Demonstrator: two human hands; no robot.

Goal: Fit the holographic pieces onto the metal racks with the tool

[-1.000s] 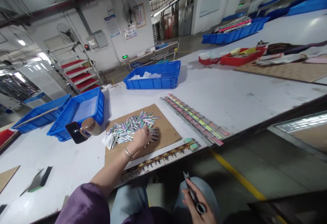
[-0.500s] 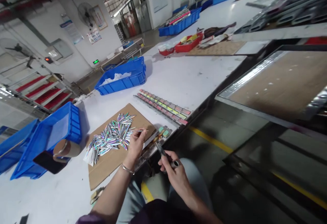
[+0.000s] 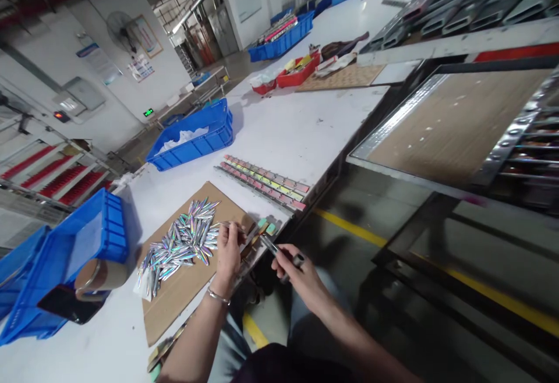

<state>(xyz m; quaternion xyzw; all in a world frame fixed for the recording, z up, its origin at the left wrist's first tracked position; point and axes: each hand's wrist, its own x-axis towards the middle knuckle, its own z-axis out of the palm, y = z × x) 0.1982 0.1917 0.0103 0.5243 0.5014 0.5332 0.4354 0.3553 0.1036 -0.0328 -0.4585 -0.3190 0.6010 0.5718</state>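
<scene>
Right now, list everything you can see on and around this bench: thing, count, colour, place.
iridescent pieces: a heap, silver-rainbow, on the cardboard.
cardboard sheet: one, brown, near table edge.
strip rack: several strips in a row, pink, yellow and green, right of the cardboard.
blue crates: one behind with white material inside, others at left.
tape roll: one, brown, by the left crate.
phone: one, black, beside the roll.
red trays: two, far end of the table.
left hand: fingers pinching one thin piece over the cardboard.
right hand: holding a dark slim tool off the table edge.
</scene>
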